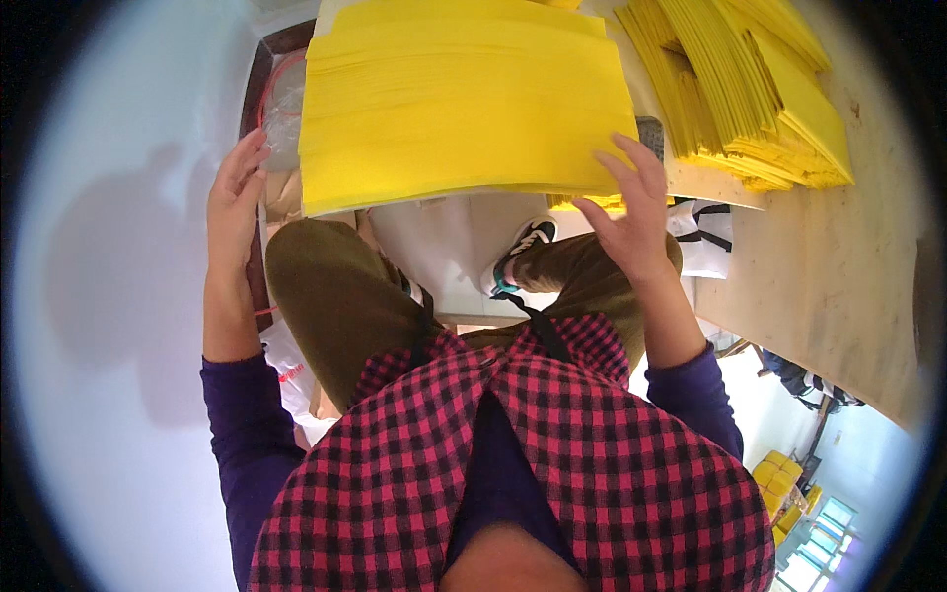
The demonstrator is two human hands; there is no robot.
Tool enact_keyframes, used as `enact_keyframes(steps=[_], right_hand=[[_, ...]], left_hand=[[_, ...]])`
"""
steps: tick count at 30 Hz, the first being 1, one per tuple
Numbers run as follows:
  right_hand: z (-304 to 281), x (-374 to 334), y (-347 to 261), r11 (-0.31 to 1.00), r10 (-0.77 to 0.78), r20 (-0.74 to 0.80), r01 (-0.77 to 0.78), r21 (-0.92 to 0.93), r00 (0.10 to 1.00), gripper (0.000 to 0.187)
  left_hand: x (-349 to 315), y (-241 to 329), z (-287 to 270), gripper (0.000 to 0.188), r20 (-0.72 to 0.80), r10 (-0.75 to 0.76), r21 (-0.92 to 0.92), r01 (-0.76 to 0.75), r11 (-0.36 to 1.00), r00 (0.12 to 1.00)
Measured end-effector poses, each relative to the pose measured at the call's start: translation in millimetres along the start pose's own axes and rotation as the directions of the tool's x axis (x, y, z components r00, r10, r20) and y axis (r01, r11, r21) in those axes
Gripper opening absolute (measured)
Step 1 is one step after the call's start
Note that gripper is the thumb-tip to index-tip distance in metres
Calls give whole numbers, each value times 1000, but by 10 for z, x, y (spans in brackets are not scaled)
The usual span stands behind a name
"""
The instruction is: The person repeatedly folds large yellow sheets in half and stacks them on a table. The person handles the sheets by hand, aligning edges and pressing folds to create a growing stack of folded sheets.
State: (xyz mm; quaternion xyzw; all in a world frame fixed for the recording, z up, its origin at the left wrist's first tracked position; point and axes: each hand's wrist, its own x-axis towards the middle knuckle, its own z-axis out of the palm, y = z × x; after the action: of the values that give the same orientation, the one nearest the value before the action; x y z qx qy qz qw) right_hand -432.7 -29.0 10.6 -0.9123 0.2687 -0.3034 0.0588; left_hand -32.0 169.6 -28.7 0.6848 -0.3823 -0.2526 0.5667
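A broad layered stack of yellow sheets (462, 104) lies in front of me, its near edge just beyond my knees. My left hand (235, 192) is raised to the left of the stack, apart from it, fingers loosely bent and nothing in them. At the stack's near right corner is my right hand (636, 207), with fingers and thumb spread and nothing held. Its fingertips overlap the sheets' edge in the picture; whether they touch I cannot tell. What the sheets are made of is not plain.
More folded yellow sheets (740, 94) are piled on the wooden table (799, 252) at the right. A pale wall (128, 266) stands close on my left. A white bag (702, 242) with black straps sits below the table edge. Yellow bundles (779, 483) lie farther off.
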Motion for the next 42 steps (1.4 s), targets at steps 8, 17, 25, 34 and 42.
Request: enact_keyframes(steps=[8,17,25,34,42], right_hand=[[274,319,-71,969,-239,57,235,74,969,32],[281,507,-39,943,-289,-23,289,168,957,10],[20,812,-160,964,-258,86,251,89,962,12],[-284,1332,-268,971,-237,80,233,47,968,15],[-342,1541,-238,948,-216,181,161,275,960,16]], left_hand=[[-466,83,152,42,-128,-64,-86,53,995,990],[-643,138,189,36,-133,-67,-48,61,997,989],[-709,207,186,35,-161,-28,11,31,999,987],[-561,334,123,40,-169,39,37,-33,999,985],[39,424,233,71,6,268,153,-266,952,963]])
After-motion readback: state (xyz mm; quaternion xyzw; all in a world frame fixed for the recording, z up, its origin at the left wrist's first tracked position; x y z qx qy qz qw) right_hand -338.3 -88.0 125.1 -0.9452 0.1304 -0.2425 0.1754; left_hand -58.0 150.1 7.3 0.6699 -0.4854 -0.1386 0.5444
